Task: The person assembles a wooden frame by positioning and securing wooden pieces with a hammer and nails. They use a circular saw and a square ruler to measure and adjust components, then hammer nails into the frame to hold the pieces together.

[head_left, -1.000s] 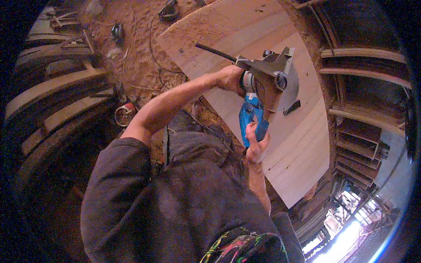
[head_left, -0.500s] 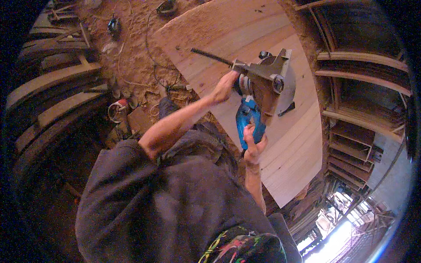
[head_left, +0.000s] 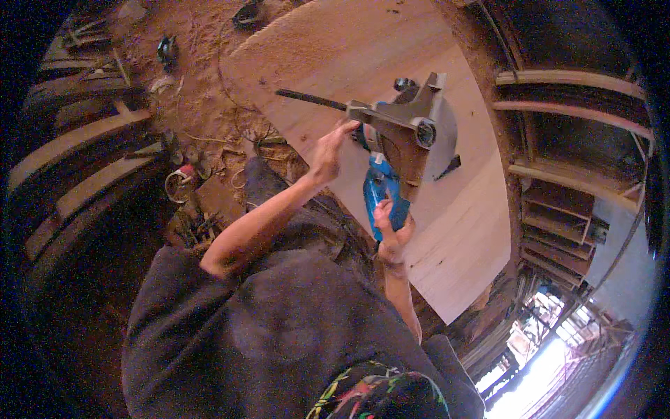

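Note:
A blue circular saw (head_left: 379, 192) is tipped on its side over a wide pale wooden board (head_left: 464, 244). Its grey metal base plate (head_left: 391, 121) faces left and up, and a round blade guard (head_left: 441, 133) shows at the right. From the plate a dark bar (head_left: 310, 98) sticks out leftward. My right hand (head_left: 394, 237) is wrapped round the saw's rear handle. Up front, my left hand (head_left: 331, 155) has its fingers closed at the edge of the base plate, beside the motor end. The left fingertips are partly hidden by the saw.
Sawdust and cords cover the floor at the upper left, where a dark power tool (head_left: 166, 50) lies. Stacked timber (head_left: 84, 153) lines the left side. Wooden shelving (head_left: 558, 223) stands to the right. A white ring-shaped object (head_left: 178, 185) lies near my left elbow.
The view has shifted a little, so saw, hands and floor things sit further left in the picture. Both hands remain on the saw, which stays tipped.

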`<state>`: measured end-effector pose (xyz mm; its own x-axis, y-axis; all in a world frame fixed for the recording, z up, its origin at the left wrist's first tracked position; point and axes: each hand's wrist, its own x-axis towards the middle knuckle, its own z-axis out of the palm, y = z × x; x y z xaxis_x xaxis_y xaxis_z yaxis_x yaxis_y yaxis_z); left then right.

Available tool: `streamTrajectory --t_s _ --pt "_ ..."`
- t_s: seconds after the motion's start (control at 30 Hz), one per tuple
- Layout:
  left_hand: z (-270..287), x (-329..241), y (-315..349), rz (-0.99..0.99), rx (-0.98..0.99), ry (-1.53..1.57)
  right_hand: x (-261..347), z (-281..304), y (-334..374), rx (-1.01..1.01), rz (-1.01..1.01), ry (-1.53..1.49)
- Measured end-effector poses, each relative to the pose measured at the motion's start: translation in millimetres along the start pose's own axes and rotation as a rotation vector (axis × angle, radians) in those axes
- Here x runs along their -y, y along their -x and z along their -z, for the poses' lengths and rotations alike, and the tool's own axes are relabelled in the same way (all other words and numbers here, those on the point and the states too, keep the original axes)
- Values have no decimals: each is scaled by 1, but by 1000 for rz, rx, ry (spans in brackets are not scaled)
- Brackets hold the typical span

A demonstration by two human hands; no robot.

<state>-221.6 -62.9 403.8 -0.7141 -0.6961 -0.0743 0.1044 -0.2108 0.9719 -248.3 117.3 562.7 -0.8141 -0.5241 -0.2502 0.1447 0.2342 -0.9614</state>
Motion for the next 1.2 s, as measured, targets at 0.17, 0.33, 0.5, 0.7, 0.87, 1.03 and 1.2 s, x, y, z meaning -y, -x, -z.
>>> streamTrajectory --t_s 0.17,0.33,0.5,0.7,0.87,1.03,1.2 --pt "21 -18 17 -27 50 -42 8 4 -2 40 -28 10" --pt "-11 -21 -8 138 24 104 -2 6 -1 65 77 78" --pt "-19 -24 -2 142 28 22 -15 4 1 46 20 128" --pt "-15 -16 -2 168 63 -34 10 6 -2 18 -113 105" --pt "1 13 3 -1 100 -268 11 14 -3 87 -97 67" --pt "9 -3 -38 16 457 -538 6 12 7 80 -86 -45" --pt "18 -9 -63 -73 641 -577 -1 22 6 164 -22 -111"
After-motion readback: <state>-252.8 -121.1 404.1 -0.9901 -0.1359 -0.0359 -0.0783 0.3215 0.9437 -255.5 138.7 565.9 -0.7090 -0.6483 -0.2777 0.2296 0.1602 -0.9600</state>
